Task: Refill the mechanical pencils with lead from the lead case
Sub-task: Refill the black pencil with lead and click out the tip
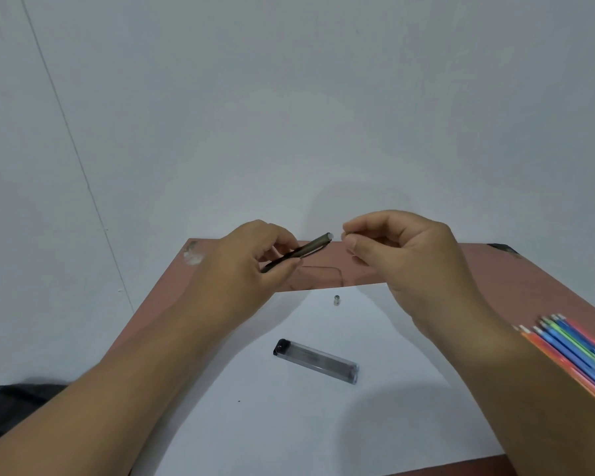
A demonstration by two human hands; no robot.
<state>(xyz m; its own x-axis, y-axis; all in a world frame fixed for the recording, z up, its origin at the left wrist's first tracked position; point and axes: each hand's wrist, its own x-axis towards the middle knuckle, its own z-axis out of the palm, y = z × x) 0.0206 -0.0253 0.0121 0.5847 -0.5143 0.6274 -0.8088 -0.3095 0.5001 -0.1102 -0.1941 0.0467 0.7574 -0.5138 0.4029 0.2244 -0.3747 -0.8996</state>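
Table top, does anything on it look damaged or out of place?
Yes. The table has a whitish scuffed patch at its far left corner, and the far right corner looks chipped dark. A small metal cap stands loose on the white sheet, where it could roll away.

Both forearms bare, left hand point(251, 259) and right hand point(402, 249) ungloved

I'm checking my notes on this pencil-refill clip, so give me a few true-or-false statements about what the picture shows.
1. The left hand grips the dark mechanical pencil. True.
2. The lead case is held in the right hand. False: it lies on the white sheet, untouched.
3. A small metal cap stands on the sheet beyond the lead case. True.
4. The coloured pencils lie at the left edge. False: they are at the right.
5. The right hand's fingers are pinched together near the pencil's end. True.
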